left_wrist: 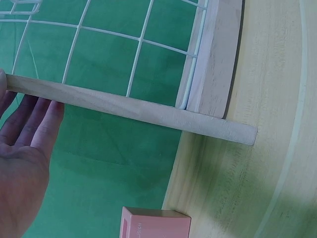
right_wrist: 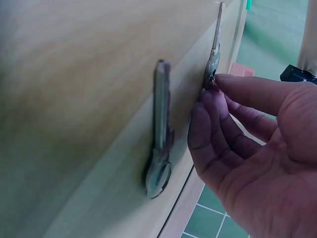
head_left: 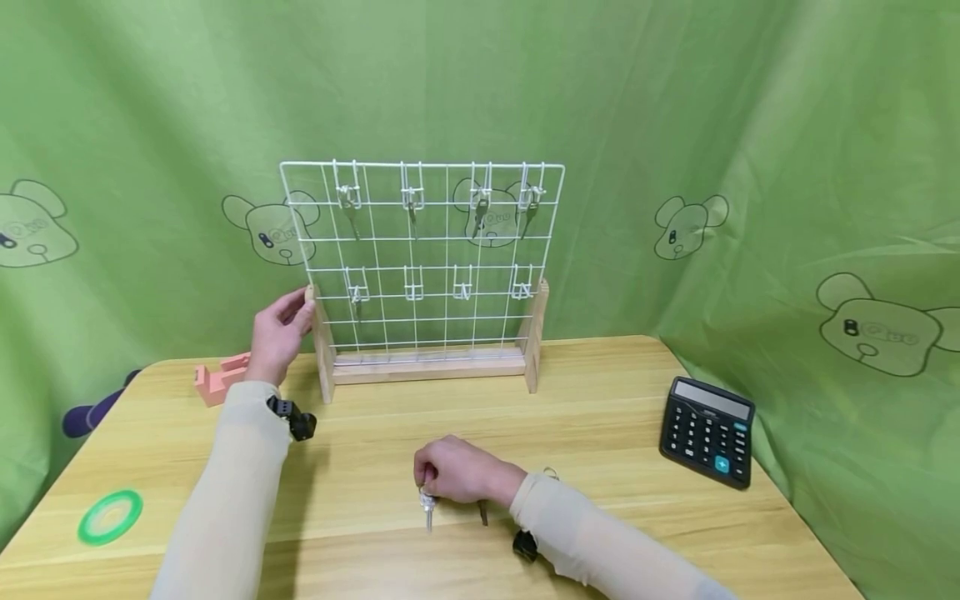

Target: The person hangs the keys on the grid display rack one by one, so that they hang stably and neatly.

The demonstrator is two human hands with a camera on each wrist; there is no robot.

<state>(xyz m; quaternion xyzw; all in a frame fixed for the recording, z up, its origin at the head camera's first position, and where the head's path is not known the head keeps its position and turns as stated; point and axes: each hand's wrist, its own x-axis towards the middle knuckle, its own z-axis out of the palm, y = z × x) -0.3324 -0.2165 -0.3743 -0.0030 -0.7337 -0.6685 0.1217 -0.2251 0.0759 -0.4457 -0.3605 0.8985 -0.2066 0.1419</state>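
A white wire grid rack stands upright at the back of the table on wooden side posts. My left hand grips its left post near the top, thumb on one side and fingers on the other. At the front middle, my right hand pinches a silver key by its head, the blade pointing toward me. Another key lies on the wood beside that hand; in the head view the hand partly hides it. Keys hang from the upper hooks, and one key hangs at lower left.
A black calculator lies at the right. Behind my left forearm sits a pink tape dispenser, and a green tape roll lies at front left. A small metal ring shows behind my right wrist. Green curtains surround the table.
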